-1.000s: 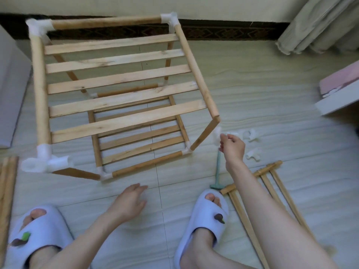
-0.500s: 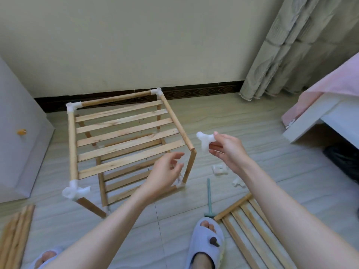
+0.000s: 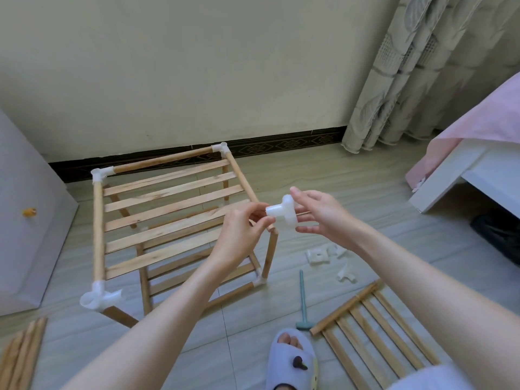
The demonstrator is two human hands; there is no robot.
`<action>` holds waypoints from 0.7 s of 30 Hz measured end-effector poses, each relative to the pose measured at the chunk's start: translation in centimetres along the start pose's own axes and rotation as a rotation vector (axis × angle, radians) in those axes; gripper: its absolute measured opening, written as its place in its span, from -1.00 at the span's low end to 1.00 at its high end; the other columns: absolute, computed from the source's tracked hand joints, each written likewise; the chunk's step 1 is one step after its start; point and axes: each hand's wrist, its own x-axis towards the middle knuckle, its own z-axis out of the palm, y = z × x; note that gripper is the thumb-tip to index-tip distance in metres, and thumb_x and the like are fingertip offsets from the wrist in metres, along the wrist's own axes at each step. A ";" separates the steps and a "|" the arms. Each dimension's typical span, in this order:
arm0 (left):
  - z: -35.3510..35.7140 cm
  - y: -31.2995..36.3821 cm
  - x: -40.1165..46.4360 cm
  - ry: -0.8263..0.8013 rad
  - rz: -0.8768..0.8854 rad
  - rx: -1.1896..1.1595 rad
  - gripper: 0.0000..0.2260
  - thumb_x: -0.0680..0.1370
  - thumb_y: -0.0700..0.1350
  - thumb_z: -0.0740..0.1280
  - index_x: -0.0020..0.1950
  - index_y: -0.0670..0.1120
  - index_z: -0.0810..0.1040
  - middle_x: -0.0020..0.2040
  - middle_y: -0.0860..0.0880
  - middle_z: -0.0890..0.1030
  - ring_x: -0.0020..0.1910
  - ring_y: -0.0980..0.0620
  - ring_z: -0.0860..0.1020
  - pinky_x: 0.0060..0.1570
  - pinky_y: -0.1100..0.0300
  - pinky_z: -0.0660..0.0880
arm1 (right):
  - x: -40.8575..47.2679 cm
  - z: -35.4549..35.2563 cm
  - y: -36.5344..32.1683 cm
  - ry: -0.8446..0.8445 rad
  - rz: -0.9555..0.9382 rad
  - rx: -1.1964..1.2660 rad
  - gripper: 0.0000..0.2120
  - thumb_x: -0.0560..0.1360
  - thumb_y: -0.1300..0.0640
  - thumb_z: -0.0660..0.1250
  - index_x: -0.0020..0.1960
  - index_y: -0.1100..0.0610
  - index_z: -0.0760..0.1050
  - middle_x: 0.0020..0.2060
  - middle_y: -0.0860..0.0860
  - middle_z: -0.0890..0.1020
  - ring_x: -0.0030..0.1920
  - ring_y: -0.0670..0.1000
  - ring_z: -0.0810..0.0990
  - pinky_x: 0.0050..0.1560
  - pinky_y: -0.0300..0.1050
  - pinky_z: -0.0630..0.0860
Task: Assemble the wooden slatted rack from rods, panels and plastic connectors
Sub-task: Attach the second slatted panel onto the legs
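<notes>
Holding a white plastic connector (image 3: 282, 214) between both hands, just above the rack's (image 3: 171, 220) open near-right corner.

Left hand (image 3: 242, 235) pinches one socket stub with thumb and fingertips; right hand (image 3: 320, 213) has fingers fairly straight, lightly spread, cradling the connector's far side. Looks light, rigid, smooth — likely slippery, so best gripped by the body, sockets left clear for the bare rod end (image 3: 272, 229) just below the left fingertips. No containers here — spare connectors (image 3: 318, 256) lie loose on the floor, well below the right fingers, near a loose slatted panel (image 3: 374, 333).
</notes>
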 end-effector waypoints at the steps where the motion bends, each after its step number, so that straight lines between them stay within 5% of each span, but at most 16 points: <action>1: 0.0 0.0 0.2 0.004 0.007 0.018 -0.80 0.51 -0.13 0.37 0.13 -0.07 0.58 -0.11 0.05 0.61 -0.12 0.24 0.53 -0.11 0.47 0.43 | 0.1 -0.1 0.4 0.006 -0.020 -0.016 -0.64 0.48 -0.11 0.31 0.15 0.12 0.49 0.00 0.08 0.62 0.00 0.01 0.62 -0.08 -0.12 0.57; 7: 1.4 -0.5 0.9 0.032 -0.030 0.012 -0.83 0.49 -0.06 0.39 0.03 -0.08 0.59 -0.16 0.07 0.59 -0.18 0.25 0.54 -0.17 0.45 0.44 | 1.7 -0.1 1.3 0.060 -0.098 -0.002 -0.70 0.47 0.13 0.39 0.19 0.17 0.50 -0.02 0.09 0.59 -0.02 -0.03 0.56 -0.03 -0.15 0.57; 14: 2.6 -2.2 -0.3 -0.134 0.038 0.139 -0.62 0.49 0.01 0.36 0.29 0.01 0.42 0.08 0.17 0.41 0.05 0.21 0.44 0.14 0.25 0.42 | 2.7 -0.3 2.7 0.170 -0.094 -0.379 -0.78 0.52 -0.03 0.29 -0.01 0.11 0.56 -0.30 -0.05 0.53 -0.31 -0.12 0.44 -0.29 -0.22 0.34; 21: 2.4 -1.3 0.6 0.062 0.107 0.050 -0.77 0.49 -0.10 0.40 0.10 -0.10 0.51 -0.10 0.04 0.54 -0.15 0.17 0.52 -0.14 0.42 0.45 | 2.9 0.9 1.7 0.180 -0.077 -0.365 -0.78 0.53 -0.02 0.25 -0.19 0.10 0.46 -0.44 0.00 0.50 -0.41 -0.06 0.42 -0.38 -0.20 0.29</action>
